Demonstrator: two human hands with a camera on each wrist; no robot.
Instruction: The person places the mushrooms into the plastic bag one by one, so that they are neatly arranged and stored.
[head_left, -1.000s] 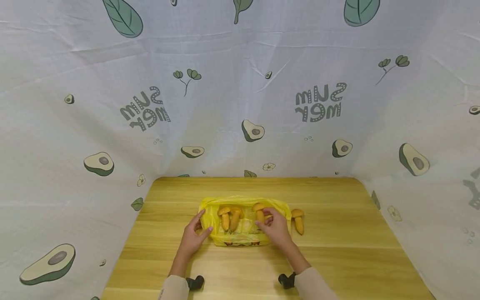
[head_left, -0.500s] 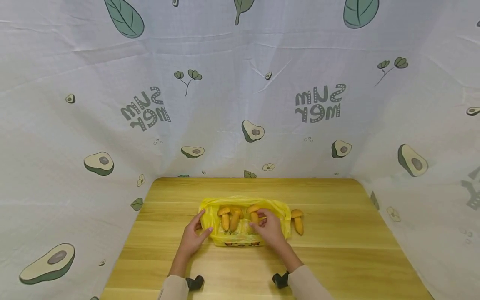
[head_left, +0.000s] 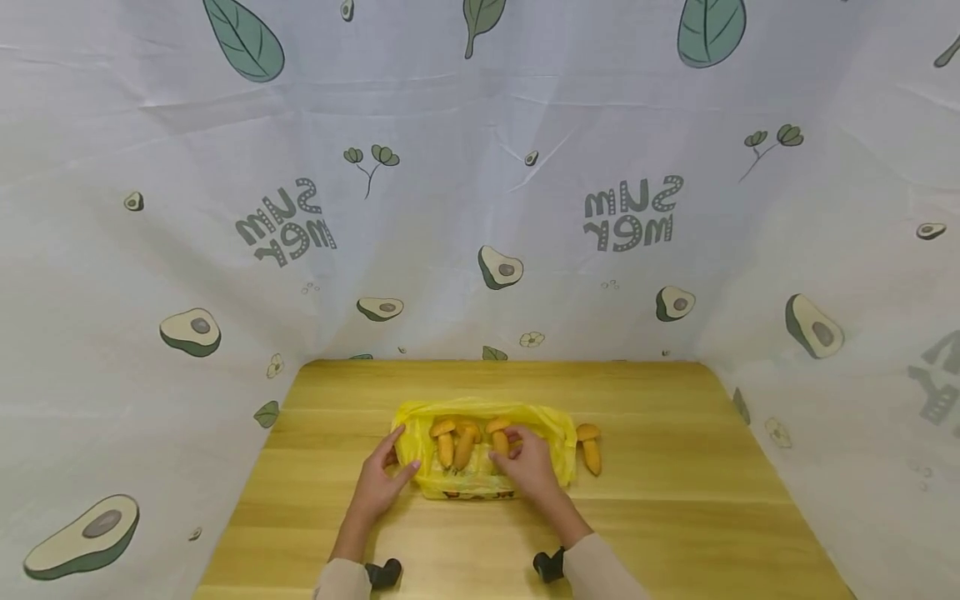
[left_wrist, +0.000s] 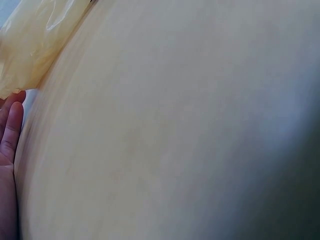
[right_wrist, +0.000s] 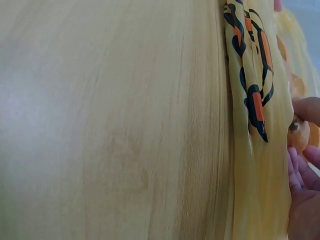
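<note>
bright, even light; blurry wrist views

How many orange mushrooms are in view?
4: two side by side on the yellow bag at left, one at the right hand, one on the table. More may be hidden.

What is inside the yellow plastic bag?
The yellow bag holds three orange mushrooms: two lie together, and the right hand pinches the third. Anything beneath that hand is hidden.
</note>
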